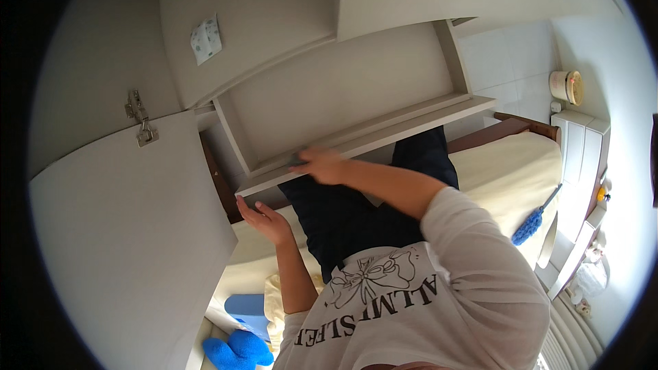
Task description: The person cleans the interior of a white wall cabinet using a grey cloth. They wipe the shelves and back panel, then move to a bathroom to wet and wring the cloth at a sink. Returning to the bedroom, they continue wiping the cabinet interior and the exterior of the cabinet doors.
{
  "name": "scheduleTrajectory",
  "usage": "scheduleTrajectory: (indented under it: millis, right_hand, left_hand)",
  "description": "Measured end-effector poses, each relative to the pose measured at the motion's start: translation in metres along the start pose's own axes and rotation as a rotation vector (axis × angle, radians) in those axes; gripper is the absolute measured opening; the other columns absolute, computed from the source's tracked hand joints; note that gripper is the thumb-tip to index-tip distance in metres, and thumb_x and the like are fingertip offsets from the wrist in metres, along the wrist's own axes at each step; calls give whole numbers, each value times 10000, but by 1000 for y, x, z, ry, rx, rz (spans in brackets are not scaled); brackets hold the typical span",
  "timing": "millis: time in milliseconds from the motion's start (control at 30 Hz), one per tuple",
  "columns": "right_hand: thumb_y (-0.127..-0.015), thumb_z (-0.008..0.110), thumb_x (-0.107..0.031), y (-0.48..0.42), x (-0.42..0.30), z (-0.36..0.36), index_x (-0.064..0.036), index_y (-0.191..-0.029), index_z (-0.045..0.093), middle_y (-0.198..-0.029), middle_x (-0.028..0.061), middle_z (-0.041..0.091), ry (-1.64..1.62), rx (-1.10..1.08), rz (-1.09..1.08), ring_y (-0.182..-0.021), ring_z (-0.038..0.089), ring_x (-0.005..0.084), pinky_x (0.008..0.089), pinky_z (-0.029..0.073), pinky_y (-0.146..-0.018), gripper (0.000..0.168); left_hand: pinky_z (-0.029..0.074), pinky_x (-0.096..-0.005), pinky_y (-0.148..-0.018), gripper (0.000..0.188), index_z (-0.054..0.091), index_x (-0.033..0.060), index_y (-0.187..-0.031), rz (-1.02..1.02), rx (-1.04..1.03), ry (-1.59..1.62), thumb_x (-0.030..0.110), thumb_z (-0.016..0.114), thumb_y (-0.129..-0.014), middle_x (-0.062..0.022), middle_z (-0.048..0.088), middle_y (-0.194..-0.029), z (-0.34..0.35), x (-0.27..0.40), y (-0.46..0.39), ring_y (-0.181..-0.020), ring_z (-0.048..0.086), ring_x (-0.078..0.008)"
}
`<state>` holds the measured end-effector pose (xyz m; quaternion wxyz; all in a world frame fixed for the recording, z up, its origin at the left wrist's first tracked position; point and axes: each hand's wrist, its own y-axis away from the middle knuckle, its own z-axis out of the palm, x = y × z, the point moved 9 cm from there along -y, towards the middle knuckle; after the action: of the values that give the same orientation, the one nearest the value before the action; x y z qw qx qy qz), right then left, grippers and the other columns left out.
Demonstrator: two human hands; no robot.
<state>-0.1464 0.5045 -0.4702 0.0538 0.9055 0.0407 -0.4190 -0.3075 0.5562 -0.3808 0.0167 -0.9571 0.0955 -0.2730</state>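
Note:
A pulled-out drawer (339,92) lies before me, its inside bare, its pale front panel (370,136) turned toward my legs. My right hand (324,164), blurred, is at the top edge of the front panel, left of its middle. Its fingers hold a small dark grey thing (297,160), perhaps a cloth or sponge, mostly hidden by the hand. My left hand (267,223) is at the panel's left end, palm up with fingers apart. Its fingertips are at or just below the corner; whether they touch is unclear.
An open cabinet door (139,236) on a metal hinge (141,118) stands at the left. A patterned packet (206,39) lies in the compartment above the drawer. Behind me is a bed (504,169) with a blue duster (534,218). A lidded tub (565,87) stands at right.

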Motion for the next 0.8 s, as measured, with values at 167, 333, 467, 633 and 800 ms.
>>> scheduleTrajectory:
  millis: [167, 333, 467, 633, 800]
  right_hand:
    - [-680, 534, -81, 146, 74, -134, -140, -1092, 604, -751, 74, 461, 407, 120, 151, -782, 501, 259, 383, 423, -694, 422]
    - [-673, 493, -36, 302, 211, -250, -102, -1017, 637, -870, 153, 553, 492, 295, 818, -852, 544, 334, 413, 445, -766, 379]
    - [-763, 466, -61, 328, 289, -322, -94, -1042, 612, -939, 179, 557, 343, 771, 1053, -874, 544, 357, 417, 447, -761, 317]
    - [-819, 451, -129, 247, 332, -345, -101, -1118, 558, -1006, 161, 555, 315, 1012, 939, -957, 535, 341, 397, 444, -804, 319]
    - [-883, 375, -264, 183, 383, -330, -131, -1202, 488, -1257, 128, 450, 342, 761, 1033, -1113, 475, 303, 374, 409, -908, 364]
  left_hand:
    - [197, -509, -1020, 451, 302, 10, -1310, 180, -174, -91, 179, 414, -906, -170, 336, -1348, 53, 31, 9, -1255, 288, -347]
    - [87, -563, -1037, 484, 307, 77, -1328, 292, -495, -407, 274, 425, -902, -142, 286, -1379, 121, 62, 41, -1315, 190, -317]
    - [88, -549, -1045, 502, 316, 94, -1323, 292, -550, -475, 311, 448, -890, -121, 292, -1365, 136, 58, 48, -1324, 164, -301]
    - [110, -548, -1042, 519, 309, 89, -1317, 314, -594, -488, 307, 476, -875, -141, 297, -1354, 136, 59, 49, -1313, 182, -320]
    - [120, -553, -1038, 561, 292, 77, -1311, 319, -616, -545, 314, 511, -853, -161, 287, -1350, 135, 52, 51, -1307, 180, -343]
